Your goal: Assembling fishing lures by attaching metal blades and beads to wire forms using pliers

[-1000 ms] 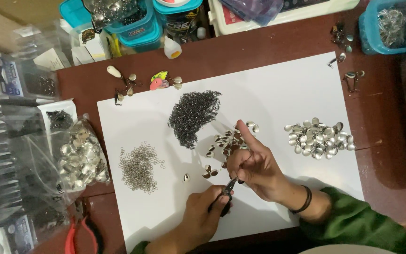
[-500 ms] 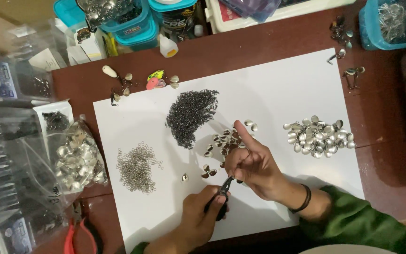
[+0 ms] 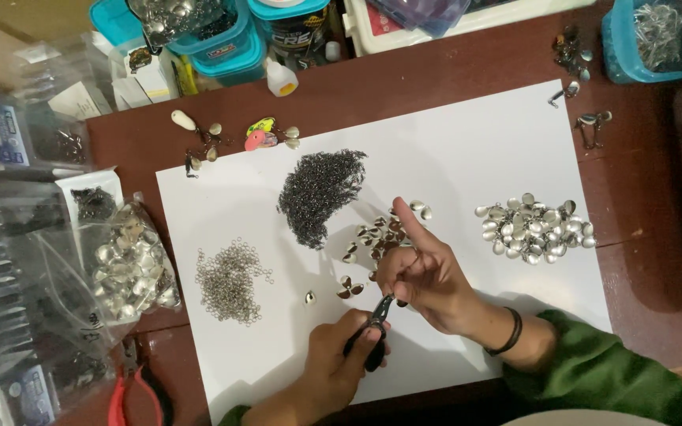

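Left hand (image 3: 333, 359) is gripping small black pliers (image 3: 372, 327); right hand (image 3: 428, 272) is pinching 1 tiny metal blade (image 3: 395, 278), forefinger extended. Piece is appearing light, stiff, slippery; edge-hold advised.

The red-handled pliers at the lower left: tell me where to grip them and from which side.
Grip the red-handled pliers by the two red handles, coming from the near table edge. The handles splay toward that edge while the dark jaws point away, up toward the plastic bag of silver blades. Both hands are busy: the left hand holds small black pliers.
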